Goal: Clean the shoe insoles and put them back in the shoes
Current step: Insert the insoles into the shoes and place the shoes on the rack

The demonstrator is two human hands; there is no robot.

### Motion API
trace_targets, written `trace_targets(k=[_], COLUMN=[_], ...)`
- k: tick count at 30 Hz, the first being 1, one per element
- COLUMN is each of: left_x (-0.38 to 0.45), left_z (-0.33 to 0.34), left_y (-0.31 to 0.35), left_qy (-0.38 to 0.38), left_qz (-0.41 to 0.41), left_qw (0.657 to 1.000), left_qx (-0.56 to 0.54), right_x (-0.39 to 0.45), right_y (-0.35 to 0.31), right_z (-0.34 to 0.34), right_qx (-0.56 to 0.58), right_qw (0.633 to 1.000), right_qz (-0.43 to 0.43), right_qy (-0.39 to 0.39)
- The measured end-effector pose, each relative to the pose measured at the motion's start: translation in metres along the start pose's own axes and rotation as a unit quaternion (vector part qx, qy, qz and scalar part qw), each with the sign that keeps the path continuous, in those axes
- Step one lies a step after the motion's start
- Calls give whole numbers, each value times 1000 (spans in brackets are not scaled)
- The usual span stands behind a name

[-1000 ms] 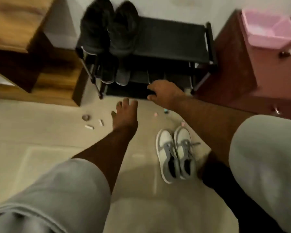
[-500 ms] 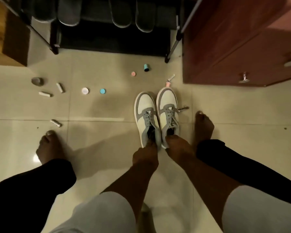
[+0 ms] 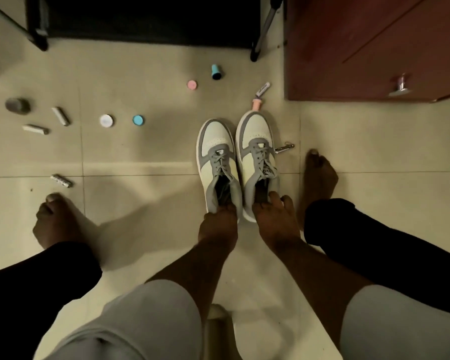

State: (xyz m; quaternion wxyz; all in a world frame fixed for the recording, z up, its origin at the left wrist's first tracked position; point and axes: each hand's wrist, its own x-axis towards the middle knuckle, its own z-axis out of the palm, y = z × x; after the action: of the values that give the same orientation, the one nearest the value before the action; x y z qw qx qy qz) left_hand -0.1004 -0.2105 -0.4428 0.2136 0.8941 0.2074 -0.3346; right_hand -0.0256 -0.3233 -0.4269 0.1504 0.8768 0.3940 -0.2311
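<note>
The floor (image 3: 140, 157) carried two shoes (image 3: 220, 162) side by side between bare feet (image 3: 60, 222). The left hand (image 3: 218, 224) gripped the left shoe's heel; the right hand (image 3: 276, 222) gripped the right shoe's (image 3: 257, 152) heel. Small caps (image 3: 138, 120) lay scattered nearby.

Both bare forearms reach down and forward, close together. The left hand (image 3: 218, 219) and right hand (image 3: 273, 216) lie knuckles up, fingers curled over a shoe heel each, 2 grips side by side.

grey/white shoes (image 3: 234, 162), beige floor (image 3: 140, 157), reddish-brown cabinet (image 3: 348, 48)
</note>
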Motion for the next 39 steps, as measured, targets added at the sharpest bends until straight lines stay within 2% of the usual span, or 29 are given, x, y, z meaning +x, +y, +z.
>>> trace_targets(k=[2,4,6,7,14,18,21,27,33,39], left_x=[-13,-31,-56,-70,-183,-229,-246,-219,-154,-68], left_z=[-29,-63,-92,-104,-215,-273,-317,-391,-443,-481], left_y=[-3,-4,-6,-8,-10,-8,-11,-20,-34,-49], left_qy=[28,33,1,14,151,232,297,359,355,371], left_qz=[15,-2,-11,-9,-12,1,15,34,20,29], left_qw=[999,998,998,998,987,967,949,929,930,924], left_qx=[0,-47,-58,-55,-55,-104,-103,-85,-97,-91], right_x=[-6,-17,-36,-45,-114,-144,-150,-107,-27,71], right_y=[-2,-6,-11,-14,-36,-47,-47,-33,-21,4], right_z=[-27,-64,-104,-120,-256,-325,-369,-437,-476,-478], right_qx=[11,17,27,33,46,45,38,30,107,109], right_qw=[1000,1000,999,998,986,966,955,938,941,954], right_qz=[-1,1,-7,-16,-30,-31,-27,-35,-35,-23], right_qy=[7,20,39,59,159,253,291,344,318,280])
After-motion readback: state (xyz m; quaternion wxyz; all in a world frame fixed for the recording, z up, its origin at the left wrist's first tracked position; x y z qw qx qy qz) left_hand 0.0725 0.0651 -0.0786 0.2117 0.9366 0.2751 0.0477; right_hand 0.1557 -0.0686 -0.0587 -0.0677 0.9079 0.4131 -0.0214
